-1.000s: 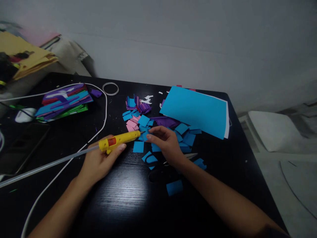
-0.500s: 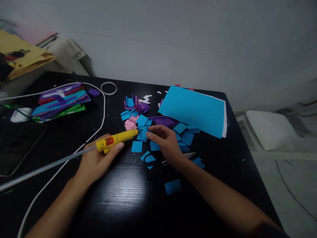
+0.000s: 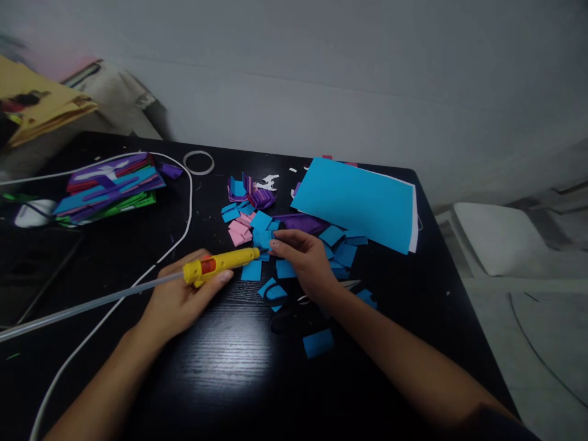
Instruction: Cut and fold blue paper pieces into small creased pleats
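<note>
My left hand point(image 3: 181, 300) is wrapped round a yellow glue gun point(image 3: 223, 264), and a long clear glue stick point(image 3: 96, 303) sticks out of its back end. The gun's tip points right, close beside the fingertips of my right hand point(image 3: 305, 260). Between that hand's thumb and fingers is a small blue paper piece point(image 3: 265, 241), partly hidden by the fingers and overlapping others behind it. Loose blue paper squares point(image 3: 252, 270) and pink folded pieces point(image 3: 240, 229) lie round both hands. Under my right wrist are black-handled scissors point(image 3: 285, 318), partly covered.
A large blue sheet point(image 3: 358, 202) lies over white paper at the back right. Bundled coloured paper strips point(image 3: 113, 187) are at the left, near a white cable point(image 3: 190, 202) and a tape ring point(image 3: 198, 163). One curled blue piece point(image 3: 318, 344) lies near the front.
The glue gun's tip has dropped slightly and moved a little right, nearer my right fingertips. My right hand stays almost in place, and the whole view has shifted slightly.
</note>
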Available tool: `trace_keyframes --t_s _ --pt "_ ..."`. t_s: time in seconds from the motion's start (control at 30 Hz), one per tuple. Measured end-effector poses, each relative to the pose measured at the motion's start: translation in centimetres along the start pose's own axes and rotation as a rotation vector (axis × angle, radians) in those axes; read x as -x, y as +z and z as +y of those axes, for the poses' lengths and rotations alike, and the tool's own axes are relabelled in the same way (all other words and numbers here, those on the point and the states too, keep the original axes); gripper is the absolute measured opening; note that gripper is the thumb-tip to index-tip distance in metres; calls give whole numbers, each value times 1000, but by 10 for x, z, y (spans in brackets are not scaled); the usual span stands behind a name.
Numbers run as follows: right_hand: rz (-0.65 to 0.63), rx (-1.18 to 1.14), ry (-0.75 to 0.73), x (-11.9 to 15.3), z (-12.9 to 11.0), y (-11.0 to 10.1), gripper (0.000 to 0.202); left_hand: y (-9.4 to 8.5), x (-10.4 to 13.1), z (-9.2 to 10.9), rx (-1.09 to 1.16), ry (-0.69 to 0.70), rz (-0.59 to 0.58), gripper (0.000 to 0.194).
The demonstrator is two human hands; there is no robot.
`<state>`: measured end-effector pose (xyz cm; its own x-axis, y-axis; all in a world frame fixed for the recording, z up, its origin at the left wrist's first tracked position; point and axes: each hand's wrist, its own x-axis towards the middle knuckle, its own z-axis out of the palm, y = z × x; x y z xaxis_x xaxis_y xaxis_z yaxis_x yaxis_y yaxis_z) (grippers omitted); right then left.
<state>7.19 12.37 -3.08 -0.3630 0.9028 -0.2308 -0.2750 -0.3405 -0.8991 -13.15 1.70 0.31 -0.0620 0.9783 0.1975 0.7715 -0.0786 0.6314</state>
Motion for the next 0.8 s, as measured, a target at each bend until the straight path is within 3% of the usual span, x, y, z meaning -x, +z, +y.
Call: trace_keyframes --t_s 0.23,0.47,0.63,0.8 --pt "-15 37 1 -1 1 -2 31 -1 -1 0 -17 -22 -3 32" --pt "-9 40 2 0 0 -1 31 -3 -1 1 8 -50 66 18" --pt "-22 43 -8 0 -1 -1 30 -8 -1 2 -23 -265 250 23" --pt "-45 37 -24 1 -2 0 28 -19 -4 -11 -109 -439 389 34"
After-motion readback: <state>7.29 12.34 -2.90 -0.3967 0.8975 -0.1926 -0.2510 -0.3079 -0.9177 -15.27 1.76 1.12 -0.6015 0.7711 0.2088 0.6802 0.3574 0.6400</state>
